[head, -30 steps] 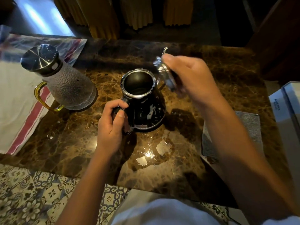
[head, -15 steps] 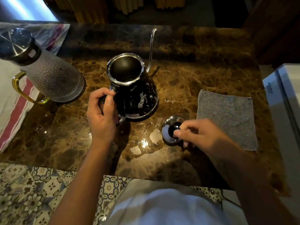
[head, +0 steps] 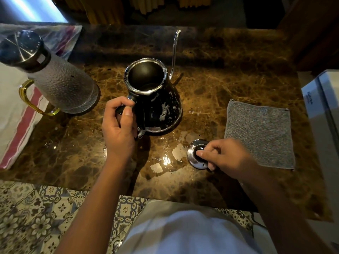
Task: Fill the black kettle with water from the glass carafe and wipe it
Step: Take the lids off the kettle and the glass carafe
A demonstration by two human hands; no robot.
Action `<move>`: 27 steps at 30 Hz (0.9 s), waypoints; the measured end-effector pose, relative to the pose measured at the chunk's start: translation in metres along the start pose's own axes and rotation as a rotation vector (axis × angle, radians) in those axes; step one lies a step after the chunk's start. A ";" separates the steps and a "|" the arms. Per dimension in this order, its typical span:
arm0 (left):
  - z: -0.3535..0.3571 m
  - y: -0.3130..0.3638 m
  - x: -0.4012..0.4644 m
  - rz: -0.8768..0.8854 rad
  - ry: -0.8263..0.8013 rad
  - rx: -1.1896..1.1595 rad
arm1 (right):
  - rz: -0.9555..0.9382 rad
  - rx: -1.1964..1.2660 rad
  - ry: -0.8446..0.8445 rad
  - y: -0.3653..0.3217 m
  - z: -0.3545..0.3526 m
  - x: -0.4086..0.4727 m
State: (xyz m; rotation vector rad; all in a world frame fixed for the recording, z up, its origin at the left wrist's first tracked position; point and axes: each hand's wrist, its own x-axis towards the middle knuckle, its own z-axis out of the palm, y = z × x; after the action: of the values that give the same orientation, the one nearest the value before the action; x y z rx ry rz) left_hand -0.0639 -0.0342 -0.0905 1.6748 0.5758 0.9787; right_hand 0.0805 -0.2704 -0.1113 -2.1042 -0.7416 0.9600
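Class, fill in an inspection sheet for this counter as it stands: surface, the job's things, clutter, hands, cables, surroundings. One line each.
Surface: brown marble counter, wet with puddles in front of the kettle.
Job's things: black kettle upright, lid off, white splashes on its side; kettle lid lying on the counter; glass carafe capped, standing left; grey cloth flat on the right.
Clutter: striped towel under the carafe's handle side; white box at right edge.
Hands: left hand grips the kettle handle; right hand pinches the lid's knob.
Cables: nothing seen.
Surroundings: patterned floor tiles below, yellow curtains behind.
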 end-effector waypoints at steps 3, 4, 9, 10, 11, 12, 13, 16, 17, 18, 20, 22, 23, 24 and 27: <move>-0.001 0.000 0.000 0.004 -0.019 0.012 | 0.051 -0.012 0.042 0.000 0.005 0.000; -0.002 0.000 0.000 0.004 -0.025 0.018 | 0.056 -0.045 0.059 0.000 0.006 0.001; -0.005 -0.001 0.001 -0.004 -0.052 0.053 | 0.103 -0.127 0.054 -0.002 0.007 0.002; -0.006 -0.001 0.001 -0.006 -0.057 0.054 | 0.113 -0.125 0.055 -0.003 0.007 0.002; -0.008 -0.001 0.001 -0.005 -0.067 0.053 | 0.117 -0.128 0.059 -0.004 0.008 0.002; -0.009 -0.001 0.001 -0.003 -0.080 0.051 | 0.121 -0.139 0.065 -0.006 0.008 0.001; -0.010 -0.001 0.001 0.001 -0.093 0.051 | 0.125 -0.154 0.075 -0.008 0.008 0.001; -0.014 0.001 0.001 0.011 -0.133 0.078 | 0.134 -0.176 0.170 -0.018 0.006 -0.003; -0.016 0.003 0.000 0.008 -0.149 0.086 | 0.127 -0.184 0.218 -0.022 0.004 -0.005; -0.018 0.006 0.001 0.000 -0.169 0.093 | 0.115 -0.193 0.259 -0.026 0.002 -0.006; -0.026 0.010 0.004 -0.011 -0.227 0.121 | 0.072 -0.199 0.309 -0.037 -0.004 -0.008; -0.038 0.016 0.011 -0.004 -0.322 0.168 | 0.003 -0.199 0.342 -0.053 -0.010 -0.008; -0.046 0.020 0.016 0.011 -0.386 0.207 | -0.033 -0.199 0.355 -0.064 -0.013 -0.006; -0.053 0.024 0.020 0.037 -0.457 0.258 | -0.067 -0.204 0.361 -0.075 -0.015 -0.003; -0.073 0.039 0.031 0.105 -0.619 0.367 | -0.166 -0.235 0.369 -0.113 -0.019 0.008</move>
State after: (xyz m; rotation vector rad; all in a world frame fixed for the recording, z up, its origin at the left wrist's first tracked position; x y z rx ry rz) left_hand -0.1115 0.0175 -0.0363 2.2229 0.2566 0.3869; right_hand 0.0767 -0.2040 -0.0177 -2.2901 -0.8494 0.3932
